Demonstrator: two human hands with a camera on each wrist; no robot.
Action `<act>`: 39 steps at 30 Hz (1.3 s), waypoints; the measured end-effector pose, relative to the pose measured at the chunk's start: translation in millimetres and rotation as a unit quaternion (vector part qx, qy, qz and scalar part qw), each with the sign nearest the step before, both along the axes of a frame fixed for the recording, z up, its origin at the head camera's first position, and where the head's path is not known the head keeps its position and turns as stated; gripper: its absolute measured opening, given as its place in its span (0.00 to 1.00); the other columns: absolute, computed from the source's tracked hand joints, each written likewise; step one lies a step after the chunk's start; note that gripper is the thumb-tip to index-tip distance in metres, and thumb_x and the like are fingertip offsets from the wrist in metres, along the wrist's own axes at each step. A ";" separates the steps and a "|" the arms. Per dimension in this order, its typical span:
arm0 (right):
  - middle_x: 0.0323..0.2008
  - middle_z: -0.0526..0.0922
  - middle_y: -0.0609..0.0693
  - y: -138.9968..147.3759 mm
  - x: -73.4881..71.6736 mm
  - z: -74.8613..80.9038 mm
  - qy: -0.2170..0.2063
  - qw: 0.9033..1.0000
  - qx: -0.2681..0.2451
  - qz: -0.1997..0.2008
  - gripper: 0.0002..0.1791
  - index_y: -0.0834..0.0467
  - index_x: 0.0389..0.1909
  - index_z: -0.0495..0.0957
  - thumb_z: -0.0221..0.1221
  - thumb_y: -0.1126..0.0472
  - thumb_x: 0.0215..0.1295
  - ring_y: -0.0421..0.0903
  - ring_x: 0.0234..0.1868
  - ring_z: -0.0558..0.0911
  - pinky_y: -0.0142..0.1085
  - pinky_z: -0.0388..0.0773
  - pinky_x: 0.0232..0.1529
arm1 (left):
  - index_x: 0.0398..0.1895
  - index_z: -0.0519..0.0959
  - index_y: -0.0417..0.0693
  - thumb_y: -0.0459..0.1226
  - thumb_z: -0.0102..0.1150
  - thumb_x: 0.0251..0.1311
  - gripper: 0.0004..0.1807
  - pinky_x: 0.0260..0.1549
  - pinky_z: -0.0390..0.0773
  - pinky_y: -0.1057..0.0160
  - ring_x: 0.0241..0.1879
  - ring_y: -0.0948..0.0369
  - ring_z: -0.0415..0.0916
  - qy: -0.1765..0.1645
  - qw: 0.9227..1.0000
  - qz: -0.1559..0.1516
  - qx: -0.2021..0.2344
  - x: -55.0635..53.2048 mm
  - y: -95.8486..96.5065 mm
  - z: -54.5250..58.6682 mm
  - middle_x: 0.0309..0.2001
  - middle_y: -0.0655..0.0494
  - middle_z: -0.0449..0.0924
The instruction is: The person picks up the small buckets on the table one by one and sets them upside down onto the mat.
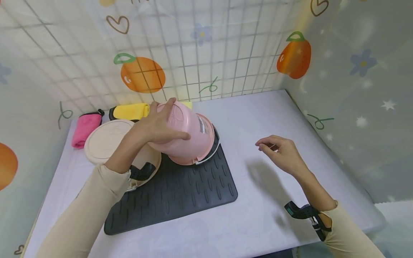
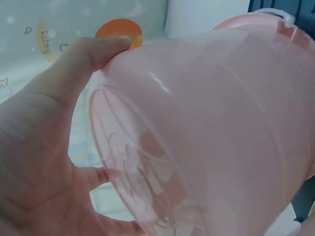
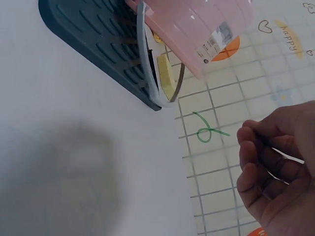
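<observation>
My left hand point(image 1: 153, 127) grips a pink bucket point(image 1: 188, 136) by its base end, thumb on one side and fingers spread round the other. The bucket is tilted, its open rim down towards the black ribbed mat point(image 1: 200, 186); a pale wire handle hangs along the rim. In the left wrist view the base of the pink bucket point(image 2: 211, 113) shows molded patterns. To the right, my right hand point(image 1: 284, 152) hovers above the table with fingers loosely curled, holding nothing. A cream bucket point(image 1: 106, 141) stands base-up on the left, partly hidden by my left forearm.
A folded pink cloth point(image 1: 86, 129) and a folded yellow cloth point(image 1: 131, 111) lie along the back left. A pale yellow block point(image 3: 166, 76) sits behind the pink bucket. A wire grid point(image 1: 226, 53) under printed sheeting rises behind the white table point(image 1: 238, 111).
</observation>
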State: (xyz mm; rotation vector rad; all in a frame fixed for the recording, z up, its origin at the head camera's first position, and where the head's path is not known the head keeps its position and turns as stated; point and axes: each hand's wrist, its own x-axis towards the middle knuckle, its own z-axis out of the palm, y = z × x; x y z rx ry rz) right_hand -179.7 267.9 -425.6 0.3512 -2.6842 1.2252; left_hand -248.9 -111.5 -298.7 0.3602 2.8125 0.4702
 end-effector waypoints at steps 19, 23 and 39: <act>0.36 0.85 0.43 1.4 8.5 -6.5 0.007 1.000 0.016 0.017 0.07 0.52 0.41 0.86 0.62 0.64 0.69 0.43 0.32 0.81 0.33 0.79 0.32 | 0.82 0.37 0.67 0.75 0.58 0.45 0.65 0.48 0.72 0.41 0.56 0.34 0.73 0.009 0.990 -0.030 -0.135 -12.1 36.0 -4.1 0.77 0.30 0.37; 0.36 0.85 0.43 -0.6 10.2 -8.1 -0.003 1.000 0.013 0.019 0.06 0.53 0.42 0.86 0.62 0.64 0.69 0.44 0.32 0.81 0.34 0.79 0.32 | 0.81 0.38 0.70 0.79 0.50 0.46 0.62 0.48 0.71 0.38 0.55 0.29 0.70 0.042 0.986 -0.022 -0.158 -14.3 39.5 -19.0 0.78 0.33 0.38; 0.34 0.84 0.41 -1.2 6.7 -14.7 0.011 0.998 0.051 0.032 0.07 0.51 0.41 0.86 0.62 0.65 0.68 0.42 0.30 0.79 0.33 0.76 0.28 | 0.81 0.44 0.69 0.78 0.35 0.57 0.52 0.62 0.53 0.27 0.73 0.34 0.48 0.114 0.987 -0.037 -0.104 -7.3 14.1 -41.6 0.79 0.47 0.46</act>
